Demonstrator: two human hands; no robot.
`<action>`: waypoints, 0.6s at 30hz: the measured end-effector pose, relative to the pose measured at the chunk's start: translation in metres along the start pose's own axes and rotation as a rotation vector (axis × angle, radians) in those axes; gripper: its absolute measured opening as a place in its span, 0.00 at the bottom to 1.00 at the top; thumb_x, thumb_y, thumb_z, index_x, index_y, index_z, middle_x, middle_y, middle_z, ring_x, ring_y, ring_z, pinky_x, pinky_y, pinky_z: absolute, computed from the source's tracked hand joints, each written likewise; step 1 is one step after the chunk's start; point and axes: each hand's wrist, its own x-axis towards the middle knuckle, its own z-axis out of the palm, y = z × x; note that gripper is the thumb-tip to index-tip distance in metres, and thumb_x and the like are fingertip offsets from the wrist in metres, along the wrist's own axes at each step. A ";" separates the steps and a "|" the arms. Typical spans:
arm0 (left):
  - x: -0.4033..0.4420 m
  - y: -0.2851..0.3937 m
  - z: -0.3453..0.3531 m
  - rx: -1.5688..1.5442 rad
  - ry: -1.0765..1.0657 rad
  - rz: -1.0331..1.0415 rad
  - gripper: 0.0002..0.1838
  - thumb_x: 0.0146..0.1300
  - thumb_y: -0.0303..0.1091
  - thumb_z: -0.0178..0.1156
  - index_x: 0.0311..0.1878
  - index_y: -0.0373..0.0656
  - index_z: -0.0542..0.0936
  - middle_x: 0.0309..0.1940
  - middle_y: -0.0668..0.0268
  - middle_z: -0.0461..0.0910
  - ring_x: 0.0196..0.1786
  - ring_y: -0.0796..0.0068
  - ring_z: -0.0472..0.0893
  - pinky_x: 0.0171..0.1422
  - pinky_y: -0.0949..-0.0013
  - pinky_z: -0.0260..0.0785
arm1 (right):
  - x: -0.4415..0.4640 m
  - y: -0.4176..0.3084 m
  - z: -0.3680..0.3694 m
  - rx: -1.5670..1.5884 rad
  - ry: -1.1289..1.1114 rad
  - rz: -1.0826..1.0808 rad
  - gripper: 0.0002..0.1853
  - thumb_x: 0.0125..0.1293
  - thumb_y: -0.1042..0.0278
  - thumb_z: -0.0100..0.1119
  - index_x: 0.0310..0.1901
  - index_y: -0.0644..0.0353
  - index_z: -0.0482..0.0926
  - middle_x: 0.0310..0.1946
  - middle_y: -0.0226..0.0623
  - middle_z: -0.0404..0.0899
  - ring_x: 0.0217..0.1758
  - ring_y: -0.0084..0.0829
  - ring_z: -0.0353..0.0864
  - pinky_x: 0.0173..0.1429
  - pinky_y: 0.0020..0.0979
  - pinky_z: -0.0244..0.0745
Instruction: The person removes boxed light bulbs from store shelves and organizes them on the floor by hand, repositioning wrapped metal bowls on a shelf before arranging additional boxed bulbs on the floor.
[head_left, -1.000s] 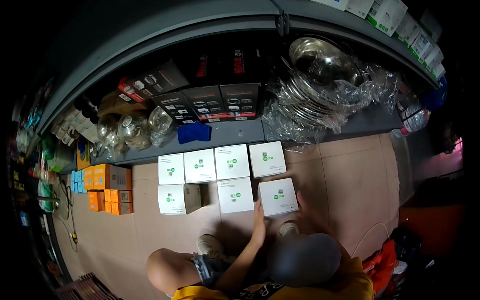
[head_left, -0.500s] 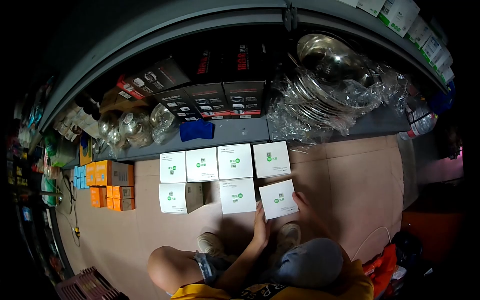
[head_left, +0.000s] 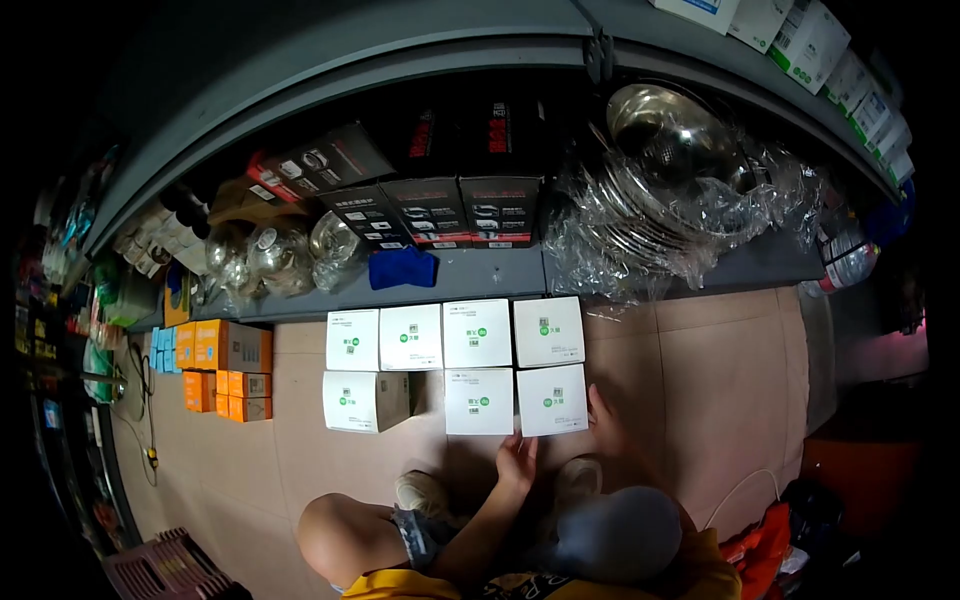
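Observation:
A white box with green print [head_left: 552,399] stands on the floor at the right end of the front row. My left hand [head_left: 516,464] is just below its near left corner, fingers extended and slightly apart, holding nothing. Beside the box's right side is my right hand [head_left: 606,420], its fingers stretched out and partly in shadow. A matching white box [head_left: 478,402] adjoins it on the left. Farther left, past a gap, is another white box [head_left: 351,402]. Behind them runs a row of several more, among them a white box [head_left: 548,331] at the right end.
Orange boxes [head_left: 228,345] and small blue boxes [head_left: 163,350] are grouped on the left. A grey shelf [head_left: 490,270] holds black boxes [head_left: 500,212], plastic-wrapped metal bowls [head_left: 655,220] and a blue cloth [head_left: 402,268]. A purple slatted crate [head_left: 168,568] lies at lower left.
The box between my hands has been straightened and pushed against the row behind and its left neighbour. My left hand has come off it, down towards me. The whole view has shifted slightly.

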 end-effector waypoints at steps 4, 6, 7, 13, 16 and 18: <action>-0.027 0.004 0.003 0.235 0.089 -0.192 0.07 0.57 0.31 0.43 0.36 0.45 0.70 0.32 0.67 0.71 0.38 0.74 0.71 0.49 0.64 0.63 | 0.000 0.002 -0.028 -0.331 0.141 -0.184 0.25 0.65 0.52 0.36 0.57 0.61 0.58 0.57 0.37 0.59 0.61 0.27 0.55 0.62 0.27 0.46; -0.053 0.018 0.023 0.399 -0.027 -0.155 0.08 0.59 0.34 0.44 0.37 0.44 0.71 0.31 0.69 0.72 0.36 0.77 0.71 0.46 0.68 0.64 | 0.004 -0.006 -0.035 -0.526 0.122 -0.409 0.26 0.65 0.52 0.35 0.58 0.61 0.57 0.58 0.38 0.58 0.63 0.28 0.52 0.65 0.28 0.41; -0.070 0.030 0.039 0.478 -0.098 -0.044 0.09 0.59 0.35 0.45 0.38 0.44 0.71 0.32 0.69 0.72 0.36 0.78 0.71 0.45 0.69 0.64 | -0.002 -0.022 -0.027 -0.486 0.198 -0.407 0.24 0.65 0.55 0.35 0.56 0.63 0.60 0.56 0.38 0.59 0.61 0.28 0.55 0.63 0.28 0.45; -0.098 0.149 0.111 0.700 -0.272 0.491 0.17 0.58 0.37 0.47 0.49 0.40 0.66 0.38 0.62 0.73 0.45 0.71 0.72 0.50 0.65 0.64 | -0.034 -0.101 0.034 -0.308 0.139 -0.464 0.20 0.64 0.61 0.38 0.53 0.65 0.62 0.52 0.39 0.65 0.57 0.28 0.60 0.62 0.28 0.49; -0.094 0.191 0.167 0.979 -0.344 0.727 0.15 0.60 0.37 0.45 0.45 0.39 0.72 0.41 0.64 0.73 0.46 0.76 0.72 0.49 0.72 0.64 | -0.061 -0.144 0.082 -0.401 -0.111 -0.563 0.18 0.63 0.65 0.42 0.51 0.64 0.64 0.49 0.38 0.68 0.54 0.27 0.63 0.60 0.27 0.53; -0.053 0.217 0.192 1.286 -0.411 0.858 0.15 0.59 0.36 0.45 0.44 0.36 0.72 0.41 0.64 0.74 0.44 0.75 0.72 0.47 0.74 0.63 | -0.074 -0.170 0.118 -0.456 -0.241 -0.571 0.16 0.62 0.67 0.45 0.50 0.64 0.66 0.48 0.37 0.69 0.53 0.26 0.65 0.58 0.26 0.55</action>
